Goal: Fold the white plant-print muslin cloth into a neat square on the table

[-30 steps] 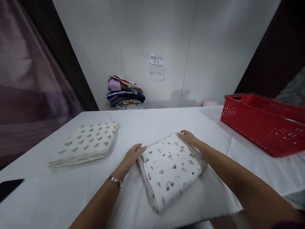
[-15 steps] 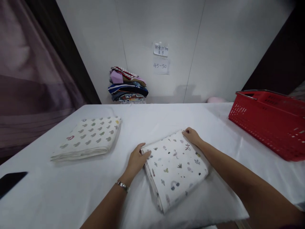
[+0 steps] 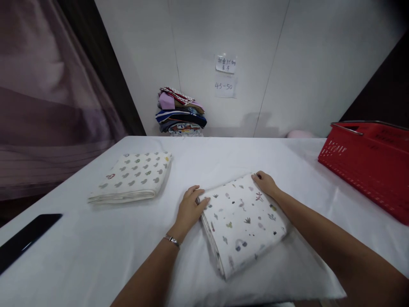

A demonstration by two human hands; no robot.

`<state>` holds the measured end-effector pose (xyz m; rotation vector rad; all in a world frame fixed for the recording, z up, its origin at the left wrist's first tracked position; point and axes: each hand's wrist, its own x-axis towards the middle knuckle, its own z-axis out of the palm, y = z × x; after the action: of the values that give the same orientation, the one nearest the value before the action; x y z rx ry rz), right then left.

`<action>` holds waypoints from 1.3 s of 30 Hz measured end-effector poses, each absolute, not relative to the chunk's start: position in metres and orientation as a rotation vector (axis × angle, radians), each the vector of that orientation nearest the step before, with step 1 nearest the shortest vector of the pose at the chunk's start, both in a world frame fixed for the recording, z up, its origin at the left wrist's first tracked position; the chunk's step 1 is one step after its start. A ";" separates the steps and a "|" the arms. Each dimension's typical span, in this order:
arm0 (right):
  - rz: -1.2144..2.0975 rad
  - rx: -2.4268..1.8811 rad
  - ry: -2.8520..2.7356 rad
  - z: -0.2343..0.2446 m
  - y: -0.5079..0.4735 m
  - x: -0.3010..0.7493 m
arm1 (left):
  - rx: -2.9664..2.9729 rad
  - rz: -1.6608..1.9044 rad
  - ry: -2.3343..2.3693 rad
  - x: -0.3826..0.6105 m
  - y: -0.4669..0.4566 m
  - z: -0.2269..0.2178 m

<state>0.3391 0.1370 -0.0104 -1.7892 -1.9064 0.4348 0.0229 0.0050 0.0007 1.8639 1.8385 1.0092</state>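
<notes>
The left hand (image 3: 189, 209), which a second ago lies beside the near-left corner of the folded printed cloth (image 3: 243, 221) with only its fingertips at the edge, now has its fingers (image 3: 202, 201) curled over that corner and pressing on top. The right hand (image 3: 265, 183) holds the far corner much as before, its fingers bent a little more. The view has swung left, so the red basket (image 3: 370, 164) sits further right and is cut by the edge
</notes>
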 end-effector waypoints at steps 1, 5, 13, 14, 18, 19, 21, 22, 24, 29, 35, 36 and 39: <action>0.422 -1.787 -1.905 -0.011 0.136 0.338 | 1.881 0.997 1.848 0.023 0.005 0.001; 0.372 -1.748 -1.898 -0.013 0.133 0.337 | 2.000 0.946 1.924 0.024 0.004 0.008; 0.345 -1.728 -1.913 -0.016 0.132 0.337 | 1.949 0.849 1.970 0.023 0.004 0.010; 0.349 -1.737 -1.913 -0.015 0.132 0.336 | 1.946 0.851 1.955 0.023 0.004 0.010; 0.373 -1.757 -1.899 -0.012 0.130 0.335 | 1.866 0.884 1.920 0.023 0.007 0.009; 0.376 -1.755 -1.896 -0.011 0.130 0.334 | 1.831 0.892 1.920 0.022 0.008 0.009; 0.372 -1.749 -1.899 -0.011 0.130 0.334 | 1.775 0.910 1.928 0.022 0.010 0.008; 0.367 -1.747 -1.903 -0.011 0.130 0.334 | 1.760 0.917 1.931 0.021 0.011 0.007; 0.356 -1.750 -1.908 -0.012 0.130 0.334 | 1.744 0.928 1.927 0.020 0.012 0.005; 0.338 -1.752 -1.916 -0.015 0.132 0.335 | 1.680 1.097 1.784 0.022 0.016 0.001; 0.307 -1.781 -1.931 -0.015 0.131 0.333 | 1.379 1.202 1.787 0.025 0.021 -0.001; 0.301 -1.795 -1.931 -0.014 0.131 0.333 | 1.381 1.175 1.819 0.025 0.022 0.000; 0.308 -1.827 -1.938 -0.012 0.133 0.332 | 1.440 1.125 1.919 0.025 0.023 -0.001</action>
<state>0.3319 0.1333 -0.0119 -1.8266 -1.9384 0.3078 0.0246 0.0227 -0.0010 1.4398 1.9195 1.1252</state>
